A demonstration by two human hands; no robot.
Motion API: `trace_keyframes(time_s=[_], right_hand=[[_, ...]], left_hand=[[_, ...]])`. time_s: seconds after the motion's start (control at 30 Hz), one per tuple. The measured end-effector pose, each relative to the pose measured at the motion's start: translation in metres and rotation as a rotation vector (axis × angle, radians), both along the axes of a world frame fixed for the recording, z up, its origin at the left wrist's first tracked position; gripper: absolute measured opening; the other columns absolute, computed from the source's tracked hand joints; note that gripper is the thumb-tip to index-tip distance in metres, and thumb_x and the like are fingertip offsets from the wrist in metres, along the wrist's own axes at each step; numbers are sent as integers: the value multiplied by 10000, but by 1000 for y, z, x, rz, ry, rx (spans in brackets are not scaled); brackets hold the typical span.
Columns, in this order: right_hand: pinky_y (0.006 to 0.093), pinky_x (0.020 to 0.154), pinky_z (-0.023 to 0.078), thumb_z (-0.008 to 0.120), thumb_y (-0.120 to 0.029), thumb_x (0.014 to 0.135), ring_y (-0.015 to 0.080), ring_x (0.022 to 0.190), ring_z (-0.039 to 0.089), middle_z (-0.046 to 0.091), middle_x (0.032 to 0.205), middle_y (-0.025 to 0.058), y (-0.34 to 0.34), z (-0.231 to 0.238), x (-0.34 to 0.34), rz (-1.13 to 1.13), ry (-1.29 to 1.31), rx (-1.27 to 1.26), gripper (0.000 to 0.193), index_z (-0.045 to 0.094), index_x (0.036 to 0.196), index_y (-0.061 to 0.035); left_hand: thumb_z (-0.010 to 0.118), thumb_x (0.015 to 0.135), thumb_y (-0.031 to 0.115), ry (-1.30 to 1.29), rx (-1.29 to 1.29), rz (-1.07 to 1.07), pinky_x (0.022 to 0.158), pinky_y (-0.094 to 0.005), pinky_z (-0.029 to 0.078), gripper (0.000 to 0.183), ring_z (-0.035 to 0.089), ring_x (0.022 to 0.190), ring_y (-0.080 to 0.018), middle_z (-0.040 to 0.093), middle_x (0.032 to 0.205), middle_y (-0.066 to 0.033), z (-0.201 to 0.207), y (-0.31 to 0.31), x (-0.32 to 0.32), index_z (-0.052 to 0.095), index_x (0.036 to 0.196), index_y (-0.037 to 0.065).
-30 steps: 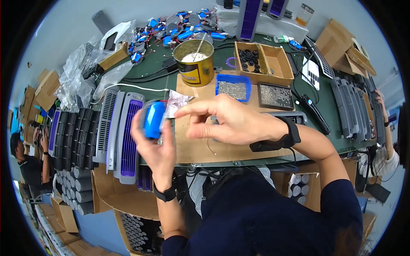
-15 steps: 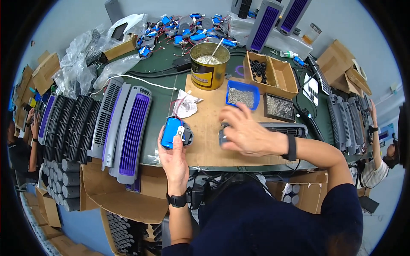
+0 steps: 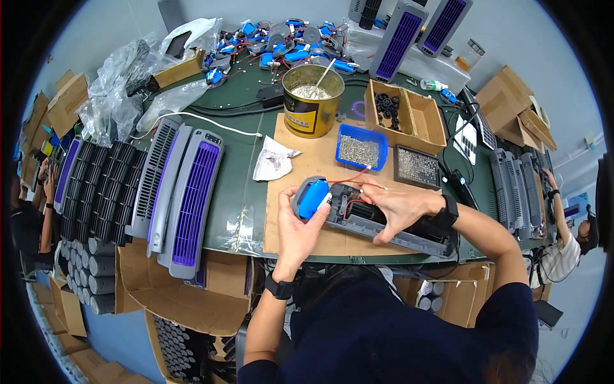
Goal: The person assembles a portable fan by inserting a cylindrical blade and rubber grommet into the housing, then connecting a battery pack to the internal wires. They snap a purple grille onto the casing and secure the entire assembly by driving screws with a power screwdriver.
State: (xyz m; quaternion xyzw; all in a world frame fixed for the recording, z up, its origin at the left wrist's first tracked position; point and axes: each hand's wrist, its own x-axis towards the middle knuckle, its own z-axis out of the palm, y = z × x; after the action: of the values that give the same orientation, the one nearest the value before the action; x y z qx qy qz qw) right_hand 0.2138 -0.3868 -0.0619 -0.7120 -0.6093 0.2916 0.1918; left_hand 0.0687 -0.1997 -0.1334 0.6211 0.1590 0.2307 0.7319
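My left hand (image 3: pixel 298 232) is wrapped round a grey end piece with a blue battery pack (image 3: pixel 313 198) on it, thumb across the front. It sits against the left end of a long grey fan housing (image 3: pixel 400 238), lying open side up; whether the two are joined I cannot tell. My right hand (image 3: pixel 407 206) grips the housing from above, thumb on the near rim and fingers at the far side. Thin red wires (image 3: pixel 350 177) with a white plug run from the battery pack toward the right fingers. Part of the housing's inside is hidden by that hand.
Behind the cardboard mat (image 3: pixel 275 224) stand a tin can (image 3: pixel 311 115), a blue tray of screws (image 3: pixel 362 148), a black tray of small parts (image 3: pixel 417 168) and a divided carton (image 3: pixel 425 121). Grey-purple fans (image 3: pixel 195 205) lean at the left. Other people are at both sides.
The battery pack has moved right and down to the housing's end. My right hand now grips the housing, which has been turned and drawn nearer, showing its open inside.
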Motion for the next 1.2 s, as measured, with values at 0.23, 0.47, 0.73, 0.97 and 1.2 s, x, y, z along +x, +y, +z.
trace_keyframes(time_s=[0.23, 0.47, 0.73, 0.97, 1.2], right_hand=[[346, 1004, 435, 640, -140, 948, 183, 1184, 501, 457, 1300, 127, 14, -8, -11, -404, 598, 431, 213, 462, 880, -46], [249, 760, 494, 582, -102, 983, 100, 874, 576, 632, 996, 135, 16, -20, 6, -512, 955, 480, 386, 301, 718, -122], [235, 682, 480, 545, -133, 1008, 86, 813, 552, 594, 894, 63, 18, -26, 4, -425, 970, 530, 296, 337, 798, -117], [279, 626, 410, 530, -128, 1011, 120, 680, 474, 510, 775, 33, 23, -10, -7, -410, 832, 543, 175, 495, 1167, -58], [421, 752, 482, 636, -67, 861, 353, 867, 593, 590, 888, 151, 19, -20, 6, -184, 58, 411, 130, 633, 983, -22]], left_hand=[[767, 810, 82, 171, 313, -136, 663, -255, 505, 487, 593, 787, -119, 620, 913, -65, 1, -5, 10, 429, 1156, 29], [708, 827, -41, 91, 86, -115, 587, -199, 445, 465, 570, 731, -73, 601, 890, -82, 8, -13, 9, 379, 1147, 36], [760, 764, 81, 198, 591, 74, 710, -436, 476, 452, 602, 782, -394, 569, 851, -195, 2, -14, 19, 431, 1068, 15], [728, 791, 59, 344, 462, -157, 832, -407, 476, 465, 610, 956, -366, 577, 1009, -216, 3, -7, 19, 416, 1132, 9], [594, 884, -28, 222, 70, -495, 1057, -337, 387, 639, 429, 1262, -194, 448, 1317, -120, 7, 2, 33, 284, 1433, 75]])
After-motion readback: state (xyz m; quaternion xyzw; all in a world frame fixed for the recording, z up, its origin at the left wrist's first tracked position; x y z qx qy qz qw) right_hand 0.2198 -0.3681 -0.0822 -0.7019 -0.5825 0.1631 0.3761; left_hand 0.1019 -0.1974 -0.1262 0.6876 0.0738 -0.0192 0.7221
